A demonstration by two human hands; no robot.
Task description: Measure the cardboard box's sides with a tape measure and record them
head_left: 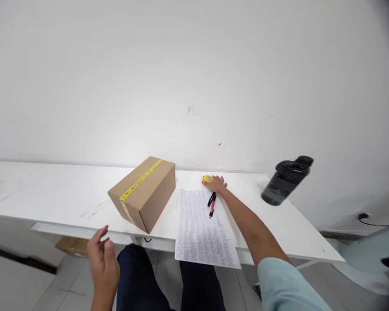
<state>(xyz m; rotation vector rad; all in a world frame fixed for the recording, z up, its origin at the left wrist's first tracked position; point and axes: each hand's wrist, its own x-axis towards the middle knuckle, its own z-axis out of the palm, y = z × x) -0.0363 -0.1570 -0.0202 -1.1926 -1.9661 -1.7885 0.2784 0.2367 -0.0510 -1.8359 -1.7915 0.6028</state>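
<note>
Head view: a smooth, rounded yellow tape measure (208, 178) is lying at the right hand's (216, 184) thumb side, with a crisp-edged cardboard box (145, 185) standing farther left, a thin printed paper sheet (202, 229) and slim red-and-black pen (212, 208) lying nearer the body, and a dark, glossy bottle (282, 183) standing well right. Right fingers are spreading beside the tape measure, thumb seemingly touching, closure uncertain; the left hand (104, 261) is hovering released, half-curled, below the box.
</note>
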